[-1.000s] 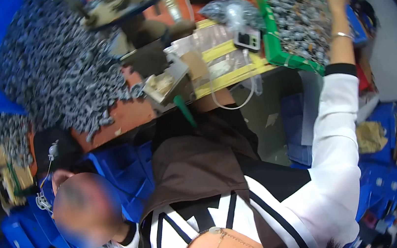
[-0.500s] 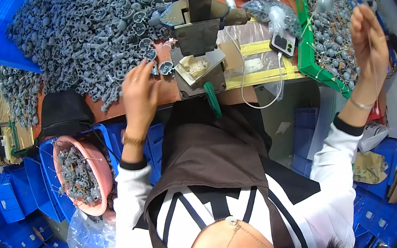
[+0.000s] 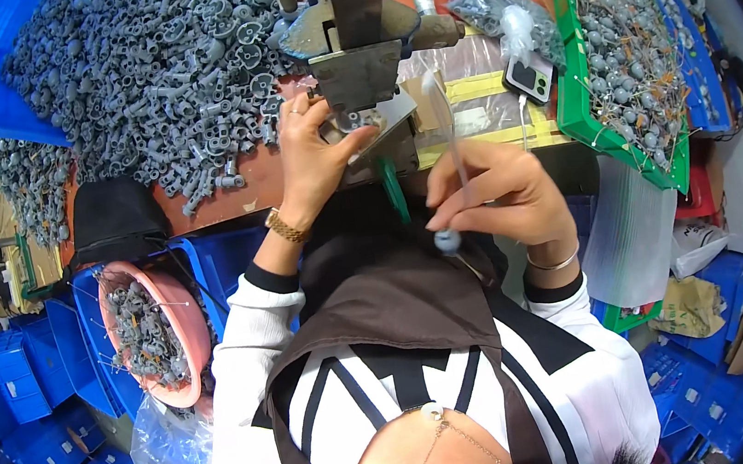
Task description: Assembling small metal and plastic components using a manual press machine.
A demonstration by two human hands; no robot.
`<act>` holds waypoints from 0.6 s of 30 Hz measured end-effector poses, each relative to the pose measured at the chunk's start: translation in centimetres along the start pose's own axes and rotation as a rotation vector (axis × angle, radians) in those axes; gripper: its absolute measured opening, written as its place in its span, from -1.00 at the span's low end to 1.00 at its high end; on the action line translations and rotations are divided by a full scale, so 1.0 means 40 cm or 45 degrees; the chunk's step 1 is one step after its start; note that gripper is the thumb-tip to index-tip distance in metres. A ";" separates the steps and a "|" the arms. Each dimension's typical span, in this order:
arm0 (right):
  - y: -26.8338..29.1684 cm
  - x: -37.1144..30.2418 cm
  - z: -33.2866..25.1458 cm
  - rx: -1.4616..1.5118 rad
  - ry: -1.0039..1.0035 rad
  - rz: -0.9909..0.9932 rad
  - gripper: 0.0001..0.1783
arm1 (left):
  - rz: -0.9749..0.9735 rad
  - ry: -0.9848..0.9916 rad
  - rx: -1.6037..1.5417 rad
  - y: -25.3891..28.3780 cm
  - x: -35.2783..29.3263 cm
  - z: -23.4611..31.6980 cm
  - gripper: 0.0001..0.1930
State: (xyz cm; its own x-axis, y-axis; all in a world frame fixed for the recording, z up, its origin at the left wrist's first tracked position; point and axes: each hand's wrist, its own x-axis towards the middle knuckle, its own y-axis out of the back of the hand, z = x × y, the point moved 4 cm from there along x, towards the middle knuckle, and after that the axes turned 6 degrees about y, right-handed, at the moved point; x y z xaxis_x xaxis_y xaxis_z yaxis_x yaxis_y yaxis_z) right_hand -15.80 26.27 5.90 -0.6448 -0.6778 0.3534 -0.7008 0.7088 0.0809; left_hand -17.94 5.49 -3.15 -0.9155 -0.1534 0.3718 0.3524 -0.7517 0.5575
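My left hand (image 3: 315,146) is at the press, with thumb and fingers closed about a small grey plastic part (image 3: 356,121). That part sits on the pale block fixture (image 3: 394,114), right under the press head (image 3: 359,76), which hides some of it. My right hand (image 3: 511,194) is in front of the table edge, pinching a thin rod (image 3: 454,143) with a grey ball (image 3: 448,240) at its lower end. The rod stands nearly upright and its white tip points up beside the fixture.
A large heap of grey plastic parts (image 3: 158,82) covers the table's left. At right stands a green tray (image 3: 575,114) of ball-ended rods, near a phone (image 3: 530,80) and a bagged bundle (image 3: 503,21). A pink basin (image 3: 181,329) of parts sits lower left. A green handle (image 3: 393,190) hangs below the press.
My left hand has gone from the heap's edge rightward to the fixture, now with a grey part there. My right hand has come from the green tray leftward and nearer, holding the ball-ended rod.
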 end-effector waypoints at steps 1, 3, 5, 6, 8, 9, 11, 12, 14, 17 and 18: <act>-0.012 0.003 0.007 0.005 0.033 -0.033 -0.83 | -0.003 -0.003 -0.003 -0.007 0.003 0.005 -0.63; -0.025 0.014 -0.006 -0.091 0.063 -0.153 -0.79 | -0.267 0.222 -0.144 -0.035 0.006 -0.004 -0.62; -0.047 0.008 0.005 0.101 -0.264 -0.091 -0.77 | -0.329 0.255 -0.030 -0.028 -0.003 -0.012 -0.58; -0.057 0.007 0.015 0.109 -0.129 -0.032 -0.79 | -0.391 0.286 0.082 -0.024 -0.009 -0.019 -0.55; -0.048 0.002 0.005 0.103 -0.233 -0.063 -0.80 | -0.084 0.141 0.095 0.025 -0.031 -0.008 -0.52; -0.046 -0.001 0.009 0.097 -0.338 -0.094 -0.81 | 0.221 -0.006 0.109 0.069 -0.042 -0.006 -0.49; -0.043 -0.013 0.047 0.042 -0.242 -0.130 -0.81 | 0.340 0.031 0.513 0.105 -0.057 -0.061 -0.57; -0.043 -0.007 0.057 -0.035 -0.201 -0.151 -0.82 | 0.358 0.101 0.762 0.119 -0.066 -0.081 -0.59; -0.057 0.002 0.070 -0.104 -0.158 -0.178 -0.82 | 0.330 0.116 0.872 0.126 -0.073 -0.106 -0.70; -0.092 0.002 0.101 0.028 -0.398 -0.005 -0.82 | 0.268 0.055 0.856 0.118 -0.075 -0.121 -0.83; -0.092 0.010 0.116 -0.019 -0.337 0.091 -0.82 | 0.266 0.054 0.854 0.117 -0.072 -0.125 -0.83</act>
State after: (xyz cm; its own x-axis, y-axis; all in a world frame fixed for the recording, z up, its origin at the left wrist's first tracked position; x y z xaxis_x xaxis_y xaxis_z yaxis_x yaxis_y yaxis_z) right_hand -14.88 22.47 1.43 -0.7510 -0.6523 0.1026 -0.6476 0.7579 0.0787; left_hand -14.61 -0.80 -5.34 -0.8178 -0.2867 0.4990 0.5526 -0.1484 0.8202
